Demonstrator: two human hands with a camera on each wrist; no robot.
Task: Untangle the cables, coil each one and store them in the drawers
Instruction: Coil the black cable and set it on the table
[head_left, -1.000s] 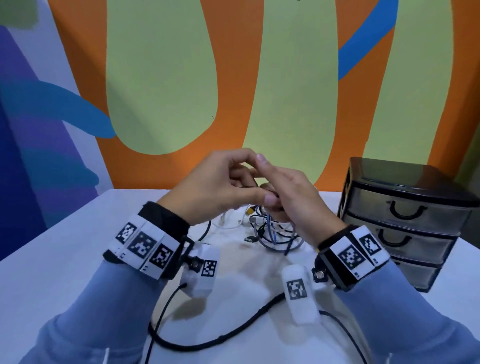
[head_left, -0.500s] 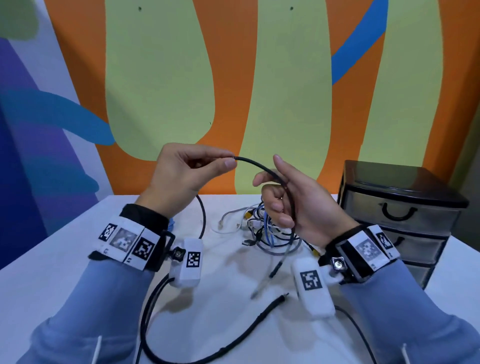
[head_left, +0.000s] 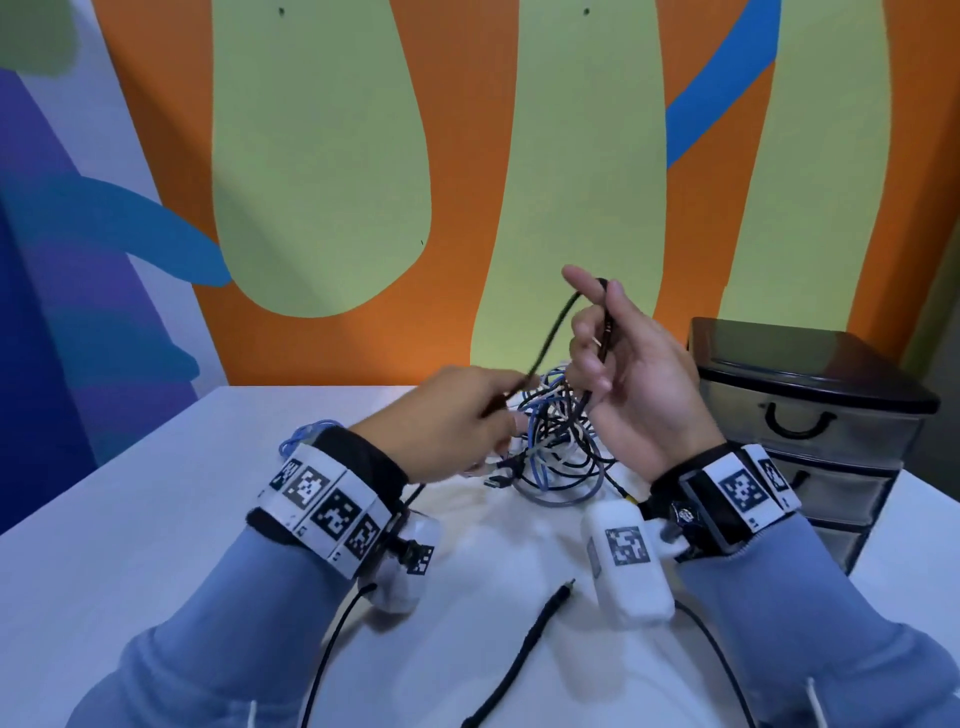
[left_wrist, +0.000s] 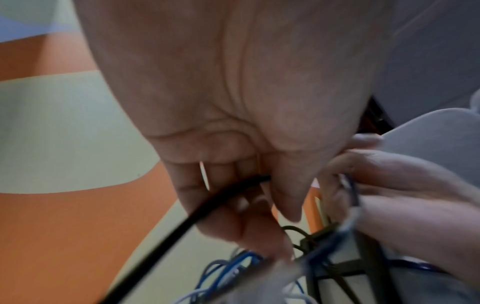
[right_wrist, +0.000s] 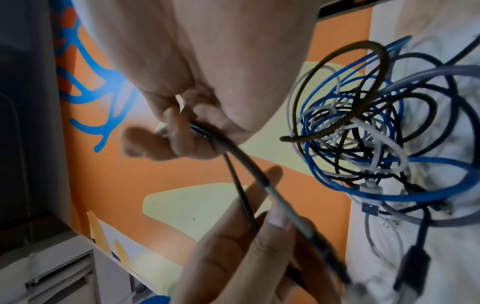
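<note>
A thin black cable (head_left: 550, 332) runs between both hands above the table. My right hand (head_left: 592, 312) is raised with its palm toward me; the cable loops over the web beside the thumb and drops through the curled fingers (right_wrist: 182, 142), which grip the black cable (right_wrist: 233, 152). Lower and to the left, my left hand (head_left: 511, 410) pinches the same cable (left_wrist: 207, 205) between thumb and fingers. Behind both hands a tangle of blue, white and black cables (head_left: 556, 452) lies on the table, also seen as the tangle (right_wrist: 363, 133). The drawer unit (head_left: 810, 415) stands at the right, all drawers closed.
A thick black braided cable (head_left: 519, 654) lies loose on the white table (head_left: 130, 519) near me, its plug end (head_left: 569, 584) pointing away. A thin black lead (head_left: 332, 644) hangs from the left wrist camera. A painted wall rises just behind the table.
My left hand has dropped and swung right, under the right hand, drawing the black cable down. My right hand has lifted, and the cable now hangs over it in a loop.
</note>
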